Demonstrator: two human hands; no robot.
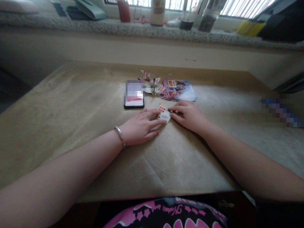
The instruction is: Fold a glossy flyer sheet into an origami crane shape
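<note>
A small folded piece of printed paper (163, 116), white with red labels, lies on the table between my hands. My left hand (141, 127) comes in from the left, a silver bracelet on its wrist. Its fingers are spread, two of them resting on the paper's left side and lower edge. At the paper's right edge, my right hand (190, 116) is closed, thumb and forefinger on the edge. Just beyond stand folded paper shapes (153, 86) with pointed tips, in the same white and red print.
A phone (134, 94) with a lit, blurred screen lies behind my left hand. A stack of colourful leaflets (181, 90) lies behind my right. Bottles and jars (158, 12) line the stone windowsill (106, 28). A blurred blue item (282, 111) is at the far right.
</note>
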